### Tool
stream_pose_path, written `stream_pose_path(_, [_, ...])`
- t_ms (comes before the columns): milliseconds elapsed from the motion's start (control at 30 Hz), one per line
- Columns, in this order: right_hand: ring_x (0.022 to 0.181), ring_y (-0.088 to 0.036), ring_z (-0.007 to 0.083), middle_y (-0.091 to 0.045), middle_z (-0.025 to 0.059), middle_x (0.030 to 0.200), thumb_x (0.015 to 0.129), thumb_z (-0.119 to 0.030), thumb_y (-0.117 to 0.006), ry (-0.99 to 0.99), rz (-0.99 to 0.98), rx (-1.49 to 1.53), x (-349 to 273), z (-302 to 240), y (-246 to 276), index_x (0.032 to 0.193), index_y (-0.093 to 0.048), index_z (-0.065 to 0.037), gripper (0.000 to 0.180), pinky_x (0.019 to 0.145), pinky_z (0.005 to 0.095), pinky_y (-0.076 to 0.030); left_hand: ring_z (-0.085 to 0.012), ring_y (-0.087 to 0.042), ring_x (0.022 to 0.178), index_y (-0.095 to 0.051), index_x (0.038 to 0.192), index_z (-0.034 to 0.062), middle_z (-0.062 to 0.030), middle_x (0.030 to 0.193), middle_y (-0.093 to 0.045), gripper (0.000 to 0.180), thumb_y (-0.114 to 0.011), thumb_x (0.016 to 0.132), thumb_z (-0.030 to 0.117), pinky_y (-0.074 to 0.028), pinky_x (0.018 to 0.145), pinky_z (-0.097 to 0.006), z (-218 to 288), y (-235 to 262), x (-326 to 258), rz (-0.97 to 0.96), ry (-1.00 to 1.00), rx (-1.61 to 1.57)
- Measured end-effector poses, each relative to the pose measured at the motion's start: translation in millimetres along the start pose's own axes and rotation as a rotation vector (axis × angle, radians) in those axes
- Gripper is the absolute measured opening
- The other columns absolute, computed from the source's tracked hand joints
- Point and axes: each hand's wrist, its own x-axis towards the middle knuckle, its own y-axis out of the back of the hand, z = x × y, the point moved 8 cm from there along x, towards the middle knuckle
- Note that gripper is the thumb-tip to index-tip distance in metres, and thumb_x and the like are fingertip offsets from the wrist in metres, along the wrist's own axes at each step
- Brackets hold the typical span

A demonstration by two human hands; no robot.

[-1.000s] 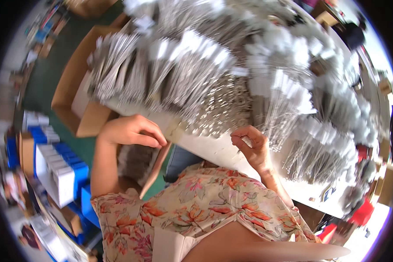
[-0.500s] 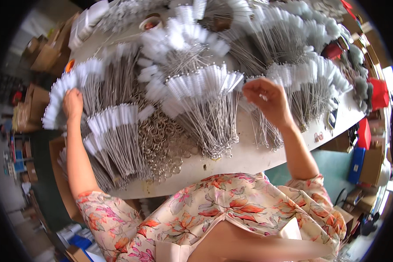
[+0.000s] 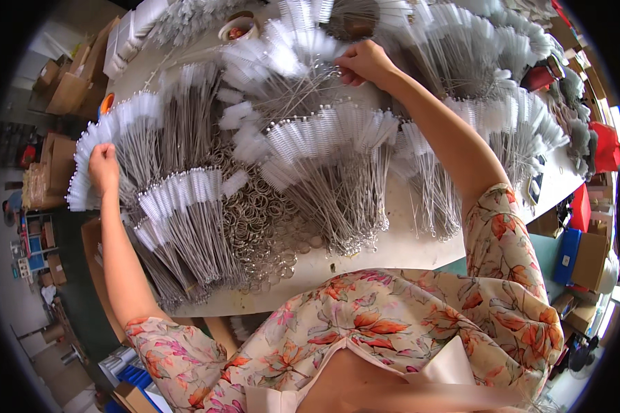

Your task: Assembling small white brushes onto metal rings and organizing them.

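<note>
Thin cleaning brushes with white bristle heads and long twisted-wire stems lie in bundles over the table. My left hand is closed at the bristle heads of the far-left brush bundle; what its fingers hold is hidden. My right hand reaches to the back middle, fingers pinched together beside the wire stems of the back brush pile. Whether a stem is between those fingertips is too small to tell. Below my right forearm sits the large middle brush bundle, its wire loops pointing toward me.
A heap of metal rings lies between the left and middle bundles. More brushes cover the back right. A small tub and an orange roll stand toward the back. The white table's front edge runs before me; cardboard boxes stand at left.
My right hand has moved left and away from me, from beside the middle bundle to the back pile, and its fingers have drawn together. My left hand has shifted slightly left and toward me.
</note>
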Motion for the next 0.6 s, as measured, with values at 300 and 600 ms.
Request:
stream_pose_path(300, [0.039, -0.047, 0.0090, -0.054, 0.0016, 0.054, 0.075, -0.016, -0.068, -0.297, 0.225, 0.426, 3.4, 33.7, -14.3, 0.076, -0.065, -0.002, 0.013, 0.036, 0.0226, -0.034, -0.0275, -0.054, 0.088, -0.059, 0.087, 0.0068, -0.0109, 0.092, -0.059, 0.014, -0.058, 0.082, 0.019, -0.043, 0.079, -0.037, 112.0, 47.9, 33.8, 0.433, -0.425, -0.034])
stream_pose_path(600, [0.069, -0.054, 0.0104, -0.054, 0.0019, 0.075, 0.090, -0.023, -0.049, 0.442, 0.631, 0.059, -33.0, -86.6, 117.1, 0.085, -0.055, -0.004, 0.020, 0.061, 0.0257, -0.044, -0.0241, -0.058, 0.063, -0.057, 0.074, 0.0022, -0.0117, 0.066, -0.059, 0.034, -0.063, 0.079, 0.035, -0.043, 0.061, -0.034, 166.4, -81.6, -20.8, -0.570, -0.119, -0.256])
